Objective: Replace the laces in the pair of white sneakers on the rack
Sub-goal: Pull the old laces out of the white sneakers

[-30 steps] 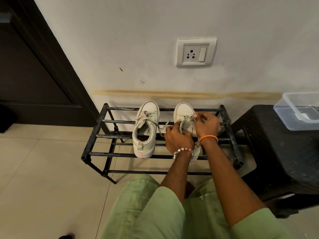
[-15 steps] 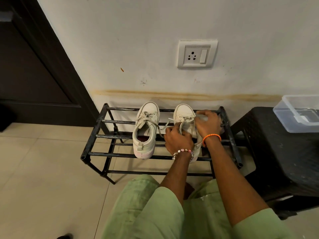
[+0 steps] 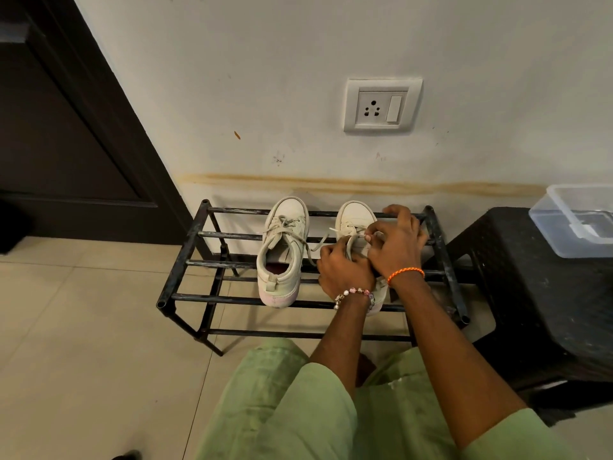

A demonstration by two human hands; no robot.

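1. Both white sneakers sit on the top bars of the black rack [image 3: 185, 247], toes to the wall, so the lacing faces you. The left sneaker [image 3: 282, 254] is untouched and laced, its ends hanging loose.
2. Your left hand [image 3: 345, 270] covers the right sneaker [image 3: 353, 219] over its opening, fingers curled round a strand of the lace [image 3: 348, 242]; I judge this steadies the shoe and keeps the strand taut.
3. Your right hand [image 3: 396, 242] rests over the shoe's outer side, fingertips closed in a pinch on the lace near the upper eyelets, apparently to draw it out.
4. Judged from this, you are early: the old laces look to be in both shoes.
5. A clear plastic box [image 3: 577, 220] stands on the dark stool [image 3: 537, 293] to your right; whether it holds new laces I cannot tell.
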